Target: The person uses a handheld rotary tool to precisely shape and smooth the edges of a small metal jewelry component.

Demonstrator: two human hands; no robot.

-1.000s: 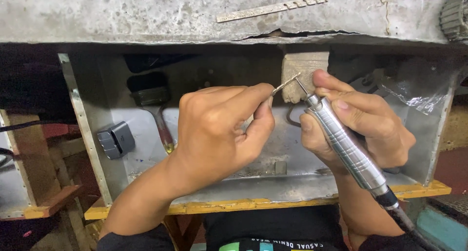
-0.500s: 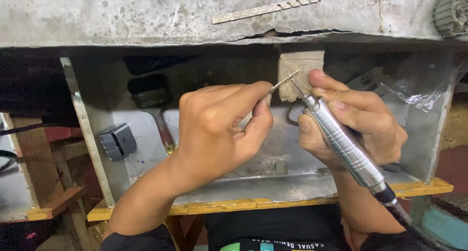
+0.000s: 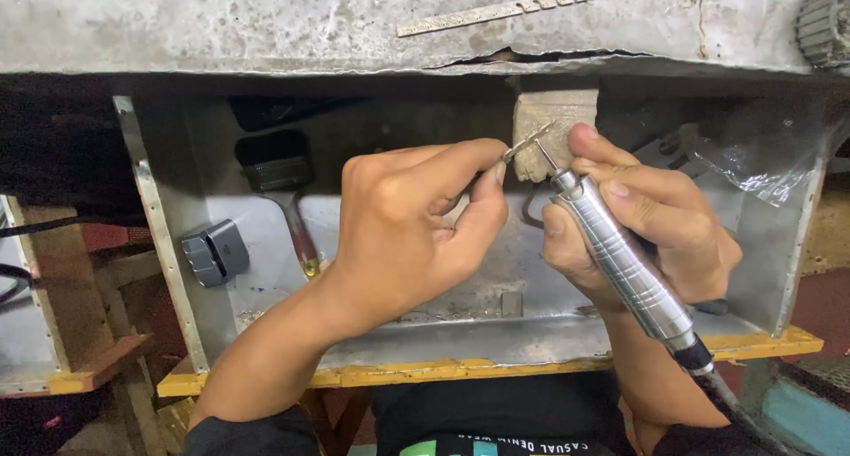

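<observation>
Under a scratched grey workbench [image 3: 266, 22] sits an open metal drawer [image 3: 443, 332] with a paintbrush [image 3: 283, 190] and a small grey block [image 3: 214, 252] lying inside it. Over the drawer, the left hand [image 3: 416, 226] has its fingers curled tight, pinching a tiny thin metal piece [image 3: 527, 143] between thumb and first finger. Just beside it, the right hand [image 3: 655, 217] is wrapped around a silver pen-shaped grinding tool [image 3: 620, 261], and the tool's thin tip touches the little piece in front of a worn wooden peg [image 3: 553, 124].

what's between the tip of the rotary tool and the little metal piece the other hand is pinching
Nothing visible. The left hand pinches the small metal piece against the wooden peg, and the rotary tool in the right hand has its bit right at it.
</observation>
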